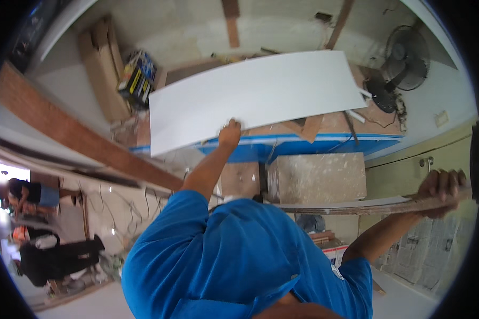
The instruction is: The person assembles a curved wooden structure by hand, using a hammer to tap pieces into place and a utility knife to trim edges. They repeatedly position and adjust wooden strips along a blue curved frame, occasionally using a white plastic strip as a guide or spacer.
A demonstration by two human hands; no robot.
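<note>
A long white panel (260,93) lies across the cluttered worktop ahead of me, its left end jutting past the worktop's front edge. My left hand (230,132) is closed at the panel's near edge, fingers bent over its top face. Off to the right, my right hand (442,189) is wrapped round the end of a long, thin board (351,209) seen almost edge-on. That board runs leftward close in front of my body, where my blue shirt hides the rest of it.
A dark fan (407,58) stands at the worktop's right end. Tall cardboard (102,74) and a yellow-and-black box (137,80) are at its left. A brown wooden beam (85,127) slants along my left. Below the worktop sits a paint-spotted box (319,178). Two people (58,260) are farther left, near floor cables.
</note>
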